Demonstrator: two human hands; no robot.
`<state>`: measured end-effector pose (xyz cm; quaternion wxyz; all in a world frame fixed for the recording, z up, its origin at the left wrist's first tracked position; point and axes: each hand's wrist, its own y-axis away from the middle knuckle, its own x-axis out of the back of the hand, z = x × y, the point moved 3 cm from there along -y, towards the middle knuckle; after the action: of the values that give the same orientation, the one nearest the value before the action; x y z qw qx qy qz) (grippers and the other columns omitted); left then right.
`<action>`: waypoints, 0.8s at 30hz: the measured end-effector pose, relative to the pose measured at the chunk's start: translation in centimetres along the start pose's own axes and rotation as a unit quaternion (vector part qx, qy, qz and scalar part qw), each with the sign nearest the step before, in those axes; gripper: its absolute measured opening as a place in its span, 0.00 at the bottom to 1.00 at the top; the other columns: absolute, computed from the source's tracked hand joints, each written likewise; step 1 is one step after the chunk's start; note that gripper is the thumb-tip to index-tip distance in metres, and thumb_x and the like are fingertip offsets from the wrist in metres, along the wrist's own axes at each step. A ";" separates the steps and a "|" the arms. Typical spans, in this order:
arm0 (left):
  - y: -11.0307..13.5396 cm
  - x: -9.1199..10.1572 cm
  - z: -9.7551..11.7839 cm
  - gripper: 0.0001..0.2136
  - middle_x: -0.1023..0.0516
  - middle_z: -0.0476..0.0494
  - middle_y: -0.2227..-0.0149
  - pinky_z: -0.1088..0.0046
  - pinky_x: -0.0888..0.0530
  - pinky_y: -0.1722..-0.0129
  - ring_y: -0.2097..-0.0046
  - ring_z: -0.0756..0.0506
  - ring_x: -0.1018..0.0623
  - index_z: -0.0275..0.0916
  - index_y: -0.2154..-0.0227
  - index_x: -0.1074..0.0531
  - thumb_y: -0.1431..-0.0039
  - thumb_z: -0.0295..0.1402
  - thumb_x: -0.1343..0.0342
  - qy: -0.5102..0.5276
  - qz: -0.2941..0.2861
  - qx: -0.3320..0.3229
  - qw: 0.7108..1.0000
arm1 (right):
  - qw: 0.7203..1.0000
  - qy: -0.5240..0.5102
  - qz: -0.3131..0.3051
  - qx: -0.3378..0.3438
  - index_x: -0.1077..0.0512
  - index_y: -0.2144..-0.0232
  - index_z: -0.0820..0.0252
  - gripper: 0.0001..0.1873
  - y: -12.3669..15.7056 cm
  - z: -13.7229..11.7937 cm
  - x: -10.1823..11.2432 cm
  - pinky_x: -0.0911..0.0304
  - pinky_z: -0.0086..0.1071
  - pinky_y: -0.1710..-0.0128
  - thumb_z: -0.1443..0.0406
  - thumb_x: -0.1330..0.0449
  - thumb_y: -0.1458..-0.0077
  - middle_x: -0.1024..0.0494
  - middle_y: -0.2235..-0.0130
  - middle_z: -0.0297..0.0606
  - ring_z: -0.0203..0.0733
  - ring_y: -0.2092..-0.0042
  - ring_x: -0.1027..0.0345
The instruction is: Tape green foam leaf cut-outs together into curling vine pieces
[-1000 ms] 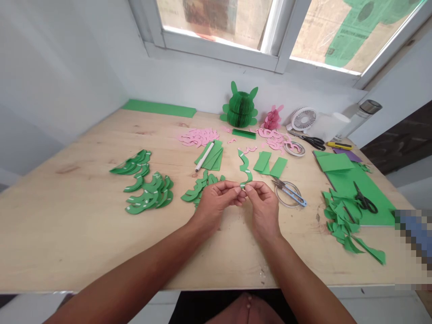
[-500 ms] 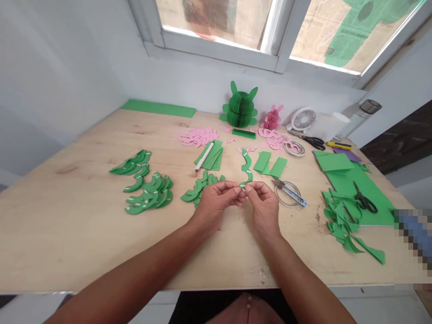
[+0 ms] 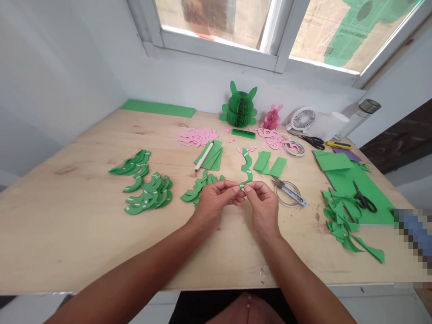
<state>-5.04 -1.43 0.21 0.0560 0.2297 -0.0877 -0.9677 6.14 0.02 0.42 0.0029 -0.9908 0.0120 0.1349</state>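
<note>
Pinching the near end of a wavy green paper strip (image 3: 248,163), the left hand (image 3: 219,198) and right hand (image 3: 261,202) meet fingertip to fingertip over the middle of the counter (image 3: 101,252). From where I stand, the strip points away from the person, with small white patches along it, one right by the thumbs. The step in hand seems to be work on that nearest patch; whether it is being pressed down or peeled up, I can't tell. The next move, I'd judge, calls for a light, steady pinch from both sides, since thin paper like this could crease or tear.

Just beside the left hand lie more wavy green pieces (image 3: 195,191), partly hidden by it. Farther left sit overlapping green curved pieces (image 3: 148,193), with white patches too. By the right hand, blue-handled snips (image 3: 293,193) rest across a ring (image 3: 276,198), and beyond the hands are cut green slips (image 3: 261,163) and a white pen (image 3: 204,156).
</note>
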 end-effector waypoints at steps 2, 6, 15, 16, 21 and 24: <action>-0.1 0.0 0.1 0.07 0.22 0.45 0.75 0.73 0.28 0.70 0.74 0.50 0.25 0.35 0.75 0.26 0.55 0.33 0.38 -0.017 0.004 -0.007 1.000 | 1.000 0.008 -0.003 0.003 0.31 0.75 0.60 0.07 0.0 0.0 0.0 0.37 0.30 0.70 0.62 0.38 0.55 0.28 0.76 0.31 0.35 0.73 0.34; -0.1 0.0 0.3 0.07 0.22 0.44 0.76 0.73 0.28 0.70 0.75 0.50 0.26 0.34 0.76 0.26 0.56 0.33 0.38 -0.046 0.017 -0.016 0.999 | 1.000 0.024 -0.006 0.012 0.31 0.75 0.60 0.07 0.0 0.0 0.1 0.38 0.31 0.69 0.62 0.38 0.55 0.27 0.75 0.31 0.35 0.72 0.34; -0.1 -0.1 0.5 0.07 0.23 0.46 0.78 0.74 0.28 0.72 0.77 0.51 0.27 0.34 0.77 0.27 0.57 0.34 0.38 -0.068 0.030 -0.033 0.997 | 0.999 0.031 -0.015 0.007 0.30 0.75 0.60 0.06 -0.1 0.2 0.1 0.38 0.31 0.68 0.63 0.38 0.55 0.27 0.75 0.32 0.36 0.72 0.34; -0.2 -0.1 0.5 0.08 0.23 0.46 0.79 0.74 0.28 0.72 0.77 0.51 0.27 0.34 0.77 0.27 0.58 0.34 0.38 -0.069 0.031 -0.034 0.997 | 0.999 0.034 -0.013 0.007 0.30 0.75 0.60 0.06 -0.1 0.2 0.1 0.38 0.31 0.68 0.63 0.38 0.55 0.27 0.75 0.32 0.36 0.71 0.34; -0.3 0.0 0.4 0.07 0.24 0.47 0.79 0.74 0.28 0.72 0.77 0.51 0.27 0.34 0.77 0.28 0.57 0.33 0.39 -0.075 0.035 -0.039 0.996 | 0.998 0.052 -0.015 0.010 0.30 0.74 0.61 0.06 0.0 0.2 0.2 0.38 0.32 0.68 0.63 0.39 0.54 0.28 0.75 0.33 0.37 0.70 0.34; -0.3 0.0 0.4 0.06 0.24 0.47 0.80 0.74 0.28 0.72 0.76 0.51 0.27 0.34 0.77 0.28 0.58 0.32 0.39 -0.079 0.036 -0.045 0.995 | 0.997 0.073 -0.014 0.017 0.29 0.74 0.61 0.05 0.0 0.3 0.3 0.38 0.32 0.67 0.64 0.39 0.54 0.27 0.75 0.33 0.37 0.70 0.34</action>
<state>-5.23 -1.12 0.47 0.0935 0.1461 -0.0565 -0.9832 6.40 0.05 0.06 0.0207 -0.9979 0.0007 0.0615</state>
